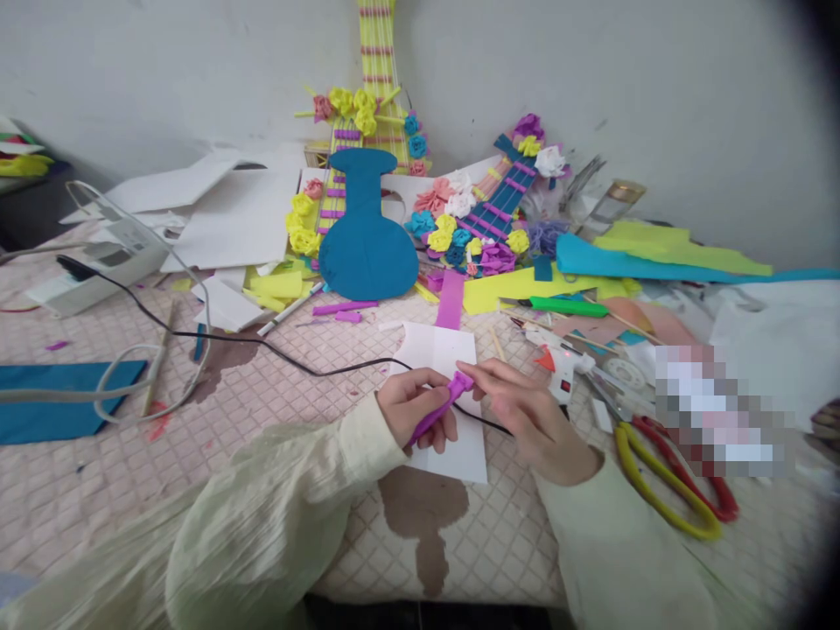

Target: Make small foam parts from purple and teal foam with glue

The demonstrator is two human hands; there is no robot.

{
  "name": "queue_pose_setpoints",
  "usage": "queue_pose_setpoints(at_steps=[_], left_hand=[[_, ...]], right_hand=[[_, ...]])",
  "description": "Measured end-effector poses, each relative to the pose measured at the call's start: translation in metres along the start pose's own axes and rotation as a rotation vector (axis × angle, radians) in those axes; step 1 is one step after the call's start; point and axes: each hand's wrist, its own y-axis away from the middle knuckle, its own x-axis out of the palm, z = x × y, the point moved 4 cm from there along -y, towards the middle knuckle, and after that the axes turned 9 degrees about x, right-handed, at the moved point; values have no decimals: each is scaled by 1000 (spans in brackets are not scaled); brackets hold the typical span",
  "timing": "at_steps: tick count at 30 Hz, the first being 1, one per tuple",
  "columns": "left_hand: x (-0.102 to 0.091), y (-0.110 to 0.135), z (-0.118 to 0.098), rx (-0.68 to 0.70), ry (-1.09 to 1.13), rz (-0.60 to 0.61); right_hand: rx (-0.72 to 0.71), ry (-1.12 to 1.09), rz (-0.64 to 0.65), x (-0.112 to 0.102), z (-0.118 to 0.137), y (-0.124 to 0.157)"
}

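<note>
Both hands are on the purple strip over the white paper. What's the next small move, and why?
Probably roll the top of the purple strip one more turn with the right hand, while the left hand steadies the tail. The right fingertips pinch a small curled knob at the strip's upper end; the rest lies straight in the left grip, unrolled.

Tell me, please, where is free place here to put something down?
Bare quilted cover lies between the blue sheet and the white paper, below the black cable. Crowded: right around the scissors and glue gun, and the back.
</note>
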Motion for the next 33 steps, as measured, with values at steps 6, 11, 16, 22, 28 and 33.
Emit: queue_pose_setpoints(at_steps=[6,11,16,22,28,33], left_hand=[[1,0,-3,-29,32,2],[-1,-2,2,-37,61,15],[-1,-3,8,-122,39,27],[-2,-1,7,-77,-37,8],[0,0,4,-25,-5,5],[1,0,3,-16,-10,17]], right_hand=[[11,-69,56,6,4,1],[-97,136,31,9,4,2],[-224,491,-21,10,3,2],[-80,261,-65,4,0,1],[127,-162,-70,6,-5,4],[13,-99,-56,9,-2,6]])
